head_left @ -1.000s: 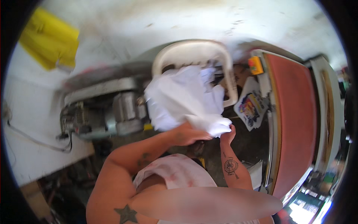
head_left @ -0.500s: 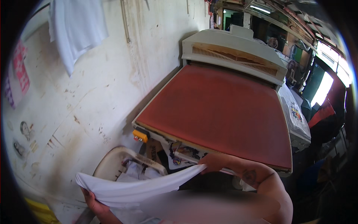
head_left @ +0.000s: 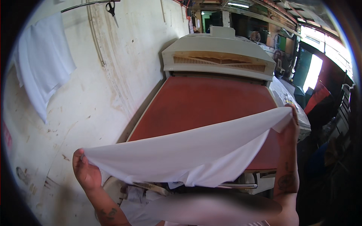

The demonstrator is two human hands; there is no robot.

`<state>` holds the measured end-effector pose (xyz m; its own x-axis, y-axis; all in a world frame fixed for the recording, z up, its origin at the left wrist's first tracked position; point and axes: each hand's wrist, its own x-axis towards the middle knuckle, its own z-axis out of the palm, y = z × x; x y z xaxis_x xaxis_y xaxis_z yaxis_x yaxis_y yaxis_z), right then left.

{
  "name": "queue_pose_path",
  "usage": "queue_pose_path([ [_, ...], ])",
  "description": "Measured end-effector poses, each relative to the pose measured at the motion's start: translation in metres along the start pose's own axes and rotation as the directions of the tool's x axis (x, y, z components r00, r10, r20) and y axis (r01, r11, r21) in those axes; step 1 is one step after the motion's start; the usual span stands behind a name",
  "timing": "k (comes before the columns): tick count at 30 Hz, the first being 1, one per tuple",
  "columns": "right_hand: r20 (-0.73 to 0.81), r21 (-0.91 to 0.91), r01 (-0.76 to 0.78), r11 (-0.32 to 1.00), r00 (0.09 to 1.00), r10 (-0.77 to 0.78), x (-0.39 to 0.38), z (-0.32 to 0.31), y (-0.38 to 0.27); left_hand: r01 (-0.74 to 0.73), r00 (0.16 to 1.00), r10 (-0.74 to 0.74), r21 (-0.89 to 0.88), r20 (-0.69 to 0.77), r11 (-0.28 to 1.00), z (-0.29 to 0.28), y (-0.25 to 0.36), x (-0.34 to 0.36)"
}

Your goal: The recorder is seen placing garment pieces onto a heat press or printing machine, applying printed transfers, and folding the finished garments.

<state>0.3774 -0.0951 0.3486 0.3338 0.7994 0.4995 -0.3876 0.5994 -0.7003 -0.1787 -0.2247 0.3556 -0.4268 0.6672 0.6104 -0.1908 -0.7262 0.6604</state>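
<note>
A white cloth (head_left: pixel 184 145) is stretched between my hands, slanting up to the right, with its lower folds hanging loose. My left hand (head_left: pixel 86 171) pinches its left end in front of the wall. At the right, my raised right hand (head_left: pixel 292 117) grips the other end; most of its fingers are hidden by the cloth. Behind and below the cloth lies the flat red bed (head_left: pixel 203 100) of a large machine, partly covered from sight. I cannot tell whether the cloth touches that bed.
The machine's beige vented hood (head_left: pixel 218 52) stands at the far end. A stained white wall (head_left: pixel 113 75) runs along the left, with a hanging white cloth (head_left: pixel 41 60) and black scissors (head_left: pixel 110 9). Below my cloth, a pale chair (head_left: pixel 113 188) holds more fabric. Plastic-covered goods (head_left: pixel 283 92) lie right of the machine.
Both hands have risen and spread apart, pulling the bunched cloth out wide across the machine's front. My right hand has moved up and right. The view has also shifted.
</note>
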Motion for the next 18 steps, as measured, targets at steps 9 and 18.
queue_pose_path([
  [9,0.163,-0.194,0.246,0.950,0.963,-0.216,0.029,-0.057,-0.132,-0.053,0.977,0.055,-0.015,0.208,0.998,0.082,-0.066,0.088],
  [18,-0.074,-0.432,0.269,0.860,0.941,-0.332,0.094,-0.148,-0.169,0.119,0.973,-0.119,0.010,0.198,0.993,0.227,-0.164,0.112],
])
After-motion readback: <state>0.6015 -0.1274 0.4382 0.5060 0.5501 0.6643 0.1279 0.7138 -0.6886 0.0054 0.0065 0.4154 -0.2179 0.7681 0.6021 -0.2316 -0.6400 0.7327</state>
